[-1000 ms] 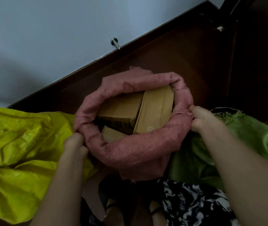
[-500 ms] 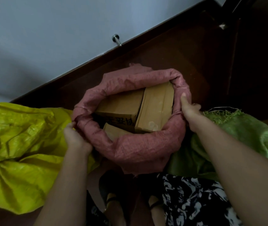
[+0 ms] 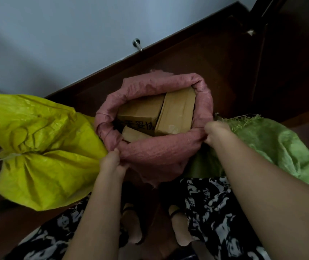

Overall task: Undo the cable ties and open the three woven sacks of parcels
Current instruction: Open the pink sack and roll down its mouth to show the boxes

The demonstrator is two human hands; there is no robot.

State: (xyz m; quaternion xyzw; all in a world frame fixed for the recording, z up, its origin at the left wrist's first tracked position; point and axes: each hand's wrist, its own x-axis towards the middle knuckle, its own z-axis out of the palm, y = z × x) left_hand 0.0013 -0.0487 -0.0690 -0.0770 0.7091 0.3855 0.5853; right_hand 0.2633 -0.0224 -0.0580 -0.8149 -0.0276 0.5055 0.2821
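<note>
A pink woven sack stands open in the middle, its rim rolled down around several brown cardboard parcels. My left hand pinches the rolled rim at the near left. My right hand grips the rim at the right. On the left lies a yellow woven sack, its neck bunched and held by a pale cable tie. A green woven sack with a frayed edge lies on the right, behind my right forearm; its neck is hidden.
The sacks rest on a dark wooden floor against a pale wall with a metal door stop. My feet in sandals and a black-and-white patterned skirt are close below the pink sack. Dark woodwork rises at the right.
Both hands shifted along the pink sack's rim toward me and rolled it lower. The view tilted, so the yellow sack's tied neck now shows.
</note>
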